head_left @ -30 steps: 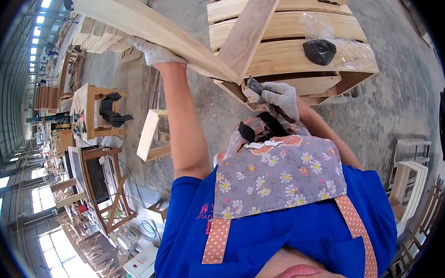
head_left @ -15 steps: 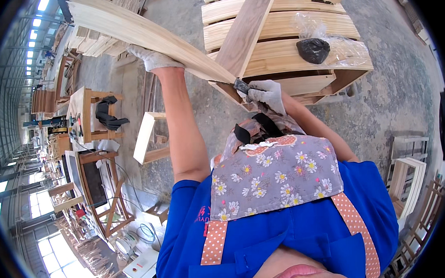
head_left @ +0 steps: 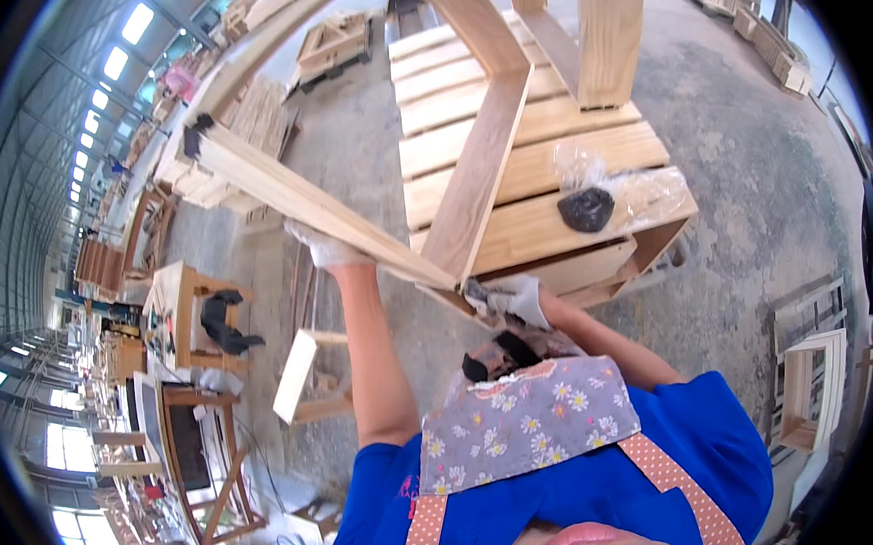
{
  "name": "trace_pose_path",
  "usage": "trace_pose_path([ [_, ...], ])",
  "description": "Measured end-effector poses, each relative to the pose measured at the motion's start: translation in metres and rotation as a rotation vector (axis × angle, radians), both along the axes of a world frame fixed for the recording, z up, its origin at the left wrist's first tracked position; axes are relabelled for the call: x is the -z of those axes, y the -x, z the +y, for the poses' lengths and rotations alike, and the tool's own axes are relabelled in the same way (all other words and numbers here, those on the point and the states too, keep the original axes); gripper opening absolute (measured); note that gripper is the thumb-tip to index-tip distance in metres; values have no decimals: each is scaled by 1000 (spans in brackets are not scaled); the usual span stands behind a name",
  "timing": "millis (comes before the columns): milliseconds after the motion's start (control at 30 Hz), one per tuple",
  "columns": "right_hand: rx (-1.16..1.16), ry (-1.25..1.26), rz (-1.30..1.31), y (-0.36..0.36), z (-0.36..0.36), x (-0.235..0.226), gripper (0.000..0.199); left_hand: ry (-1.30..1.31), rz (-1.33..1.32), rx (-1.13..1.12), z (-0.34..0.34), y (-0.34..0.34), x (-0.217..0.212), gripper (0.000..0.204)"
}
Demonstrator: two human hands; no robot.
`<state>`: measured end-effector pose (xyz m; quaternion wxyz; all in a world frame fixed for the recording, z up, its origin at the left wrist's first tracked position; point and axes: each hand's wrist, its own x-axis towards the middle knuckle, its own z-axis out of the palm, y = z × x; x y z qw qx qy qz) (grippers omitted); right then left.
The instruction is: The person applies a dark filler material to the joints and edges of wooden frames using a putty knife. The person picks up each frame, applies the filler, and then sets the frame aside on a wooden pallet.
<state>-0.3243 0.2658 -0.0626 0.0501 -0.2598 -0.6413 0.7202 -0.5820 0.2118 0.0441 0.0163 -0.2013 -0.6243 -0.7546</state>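
On the grey concrete floor (head_left: 735,201) stands a slatted wooden platform (head_left: 523,241), your wooden frame (head_left: 481,178) lying partly over it. Your gloved left hand (head_left: 326,246) meets the frame's left board, fingers partly hidden, so I cannot tell its grip; your gloved right hand (head_left: 518,298) clasps a small dark block (head_left: 473,292) at the near corner.

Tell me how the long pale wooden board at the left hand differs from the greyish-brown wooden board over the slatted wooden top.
The long pale wooden board is light yellowish; the greyish-brown wooden board is darker. The pale board runs out left, past the slatted wooden top; the brown one crosses over it. The white-gloved left hand is against the pale board, away from the brown one. Both meet at a corner near the white-gloved right hand.
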Motion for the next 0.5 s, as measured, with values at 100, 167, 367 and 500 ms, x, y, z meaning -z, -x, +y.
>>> trace_pose_path([
  [100, -19, -14, 117, -4, 4, 0, 22, -248, -370, 141, 4, 2, -5, 63],
  [167, -39, 21, 40, 0, 4, -13, 21, -273, -458, 157, 1, 12, 14, 63],
  [367, -33, -94, -23, -6, 2, -33, 20, -350, -518, 218, -3, 17, 22, 63],
  [500, -56, -23, -36, -1, 4, -30, 18, -304, -416, 158, 2, 20, 19, 62],
])
